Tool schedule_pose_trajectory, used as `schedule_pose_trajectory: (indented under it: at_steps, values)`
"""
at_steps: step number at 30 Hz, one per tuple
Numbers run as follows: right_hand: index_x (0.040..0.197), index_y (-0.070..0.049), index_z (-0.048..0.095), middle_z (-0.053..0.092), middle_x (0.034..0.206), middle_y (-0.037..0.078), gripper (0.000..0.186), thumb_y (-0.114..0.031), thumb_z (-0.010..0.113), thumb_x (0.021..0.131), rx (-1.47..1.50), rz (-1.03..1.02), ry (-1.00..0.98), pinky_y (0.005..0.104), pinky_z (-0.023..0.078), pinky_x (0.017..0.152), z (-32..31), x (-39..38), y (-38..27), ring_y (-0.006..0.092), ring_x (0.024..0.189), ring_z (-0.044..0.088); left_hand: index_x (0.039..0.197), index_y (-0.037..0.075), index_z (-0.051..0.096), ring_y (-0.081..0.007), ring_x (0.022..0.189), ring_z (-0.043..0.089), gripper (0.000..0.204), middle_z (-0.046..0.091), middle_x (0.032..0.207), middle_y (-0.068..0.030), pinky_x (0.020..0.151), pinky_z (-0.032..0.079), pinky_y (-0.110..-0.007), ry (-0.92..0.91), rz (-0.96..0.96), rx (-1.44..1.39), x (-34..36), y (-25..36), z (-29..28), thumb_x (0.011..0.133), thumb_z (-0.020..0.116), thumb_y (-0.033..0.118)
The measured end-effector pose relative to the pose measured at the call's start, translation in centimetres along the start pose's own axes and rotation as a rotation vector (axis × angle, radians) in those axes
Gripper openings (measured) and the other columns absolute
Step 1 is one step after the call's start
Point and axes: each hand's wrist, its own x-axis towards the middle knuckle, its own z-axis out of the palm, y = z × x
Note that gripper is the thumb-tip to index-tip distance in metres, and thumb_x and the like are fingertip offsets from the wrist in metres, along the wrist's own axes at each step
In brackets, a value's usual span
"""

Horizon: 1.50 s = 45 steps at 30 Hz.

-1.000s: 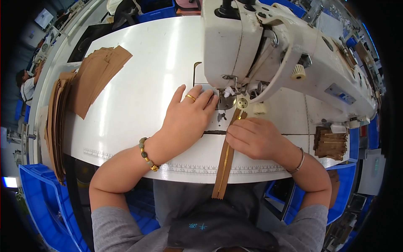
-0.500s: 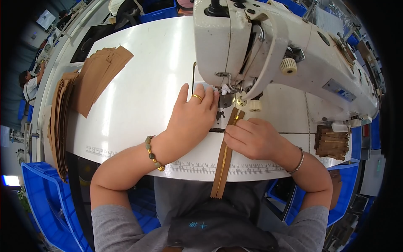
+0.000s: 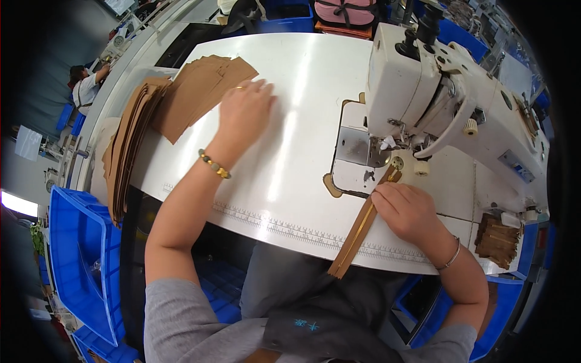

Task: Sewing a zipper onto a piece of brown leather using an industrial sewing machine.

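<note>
Left hand [image 3: 245, 109]: fingers spread open, laid flat on the brown pieces [image 3: 200, 97] fanned at the far left of the white counter [image 3: 296, 145].
Right hand [image 3: 405, 212]: closed down on the brown zipper strip [image 3: 360, 227], pinning it to the counter.
Zipper strip: fed under the sewing machine [image 3: 436, 103] foot, its tail hung over the near counter edge.
Spare stack [image 3: 499, 239]: small brown pieces, parked right of the machine.
</note>
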Motion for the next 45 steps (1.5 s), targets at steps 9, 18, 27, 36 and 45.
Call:
schedule_pose_trajectory:
  at_steps: [9,18,27,36,45]
  values:
    - [0.098,-0.004,0.070,0.070,0.100,0.007,0.019,-0.011,0.072,0.080,-0.043,-0.025,-0.023,0.0310,0.060,0.076,0.0,-0.2,0.1,0.0205,0.092,0.072,0.089,0.006,0.072,-0.0352,0.091,0.074,0.020,0.076,0.097,-0.0136,0.077,0.060,-0.046,-0.212,-0.351,0.419,-4.8,-14.6,0.0,0.099,0.064,0.021]
    - [0.100,-0.005,0.070,0.071,0.101,0.008,0.020,-0.011,0.072,0.081,-0.012,-0.018,-0.039,0.0314,0.060,0.076,0.0,-0.4,0.2,0.0214,0.094,0.073,0.106,0.007,0.076,-0.0352,0.094,0.075,0.020,0.078,0.102,-0.0140,0.080,0.060,-0.047,-0.219,-0.354,0.334,-4.6,-15.6,-1.1,0.100,0.062,0.021]
    - [0.101,-0.005,0.069,0.071,0.103,0.008,0.020,-0.011,0.072,0.082,0.001,-0.029,-0.008,0.0315,0.060,0.076,0.2,-0.4,0.3,0.0218,0.094,0.073,0.105,0.006,0.078,-0.0361,0.090,0.075,0.021,0.078,0.097,-0.0174,0.081,0.061,-0.046,-0.258,-0.341,0.306,-4.3,-16.2,-1.2,0.090,0.066,0.014]
    - [0.100,-0.005,0.069,0.070,0.102,0.008,0.020,-0.010,0.072,0.081,-0.006,-0.022,-0.008,0.0310,0.060,0.076,0.1,-0.4,0.3,0.0213,0.094,0.072,0.103,0.006,0.077,-0.0388,0.089,0.073,0.018,0.077,0.096,-0.0174,0.081,0.060,-0.050,-0.242,-0.267,0.356,-3.9,-17.1,-0.8,0.098,0.063,0.015]
    - [0.101,-0.005,0.068,0.068,0.099,0.006,0.022,-0.009,0.073,0.080,0.014,-0.029,-0.007,0.0315,0.060,0.074,0.4,-0.7,0.5,0.0207,0.091,0.070,0.131,0.007,0.064,-0.0197,0.102,0.074,0.028,0.073,0.121,-0.0095,0.081,0.065,-0.036,-0.369,-0.703,-1.763,-2.8,-13.6,-5.4,0.112,0.052,0.024]
